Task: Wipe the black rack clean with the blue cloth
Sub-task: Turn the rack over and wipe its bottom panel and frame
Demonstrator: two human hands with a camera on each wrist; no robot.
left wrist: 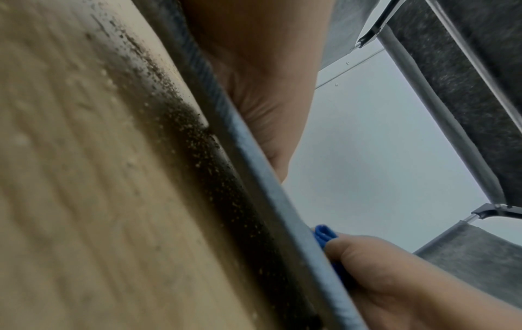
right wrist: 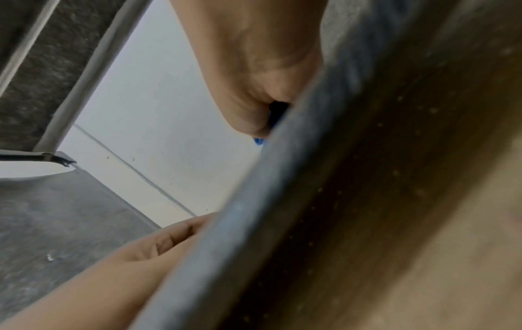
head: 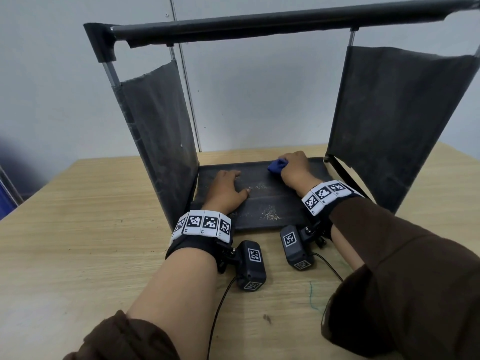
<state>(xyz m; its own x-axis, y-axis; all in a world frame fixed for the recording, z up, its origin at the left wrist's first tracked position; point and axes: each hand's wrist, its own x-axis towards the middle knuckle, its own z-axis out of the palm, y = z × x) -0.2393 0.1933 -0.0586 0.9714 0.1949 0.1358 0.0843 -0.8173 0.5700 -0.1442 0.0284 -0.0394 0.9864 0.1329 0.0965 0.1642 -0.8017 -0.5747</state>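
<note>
Here, fabric side panels (head: 161, 141) flanking both hands, perhaps crumbs (head: 270, 215) on shelf (head: 259, 175)

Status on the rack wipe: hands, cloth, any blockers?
Right hand grips blue cloth at far right of black rack base. Left hand rests flat on base. Crumbs unwiped near front edge. Nothing in the way.

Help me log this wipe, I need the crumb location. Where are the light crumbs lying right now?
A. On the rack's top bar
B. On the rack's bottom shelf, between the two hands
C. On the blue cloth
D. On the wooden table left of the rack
B: the crumbs speckle the black rack bottom shelf, between the flat left hand and the right hand gripping the blue cloth.
</note>
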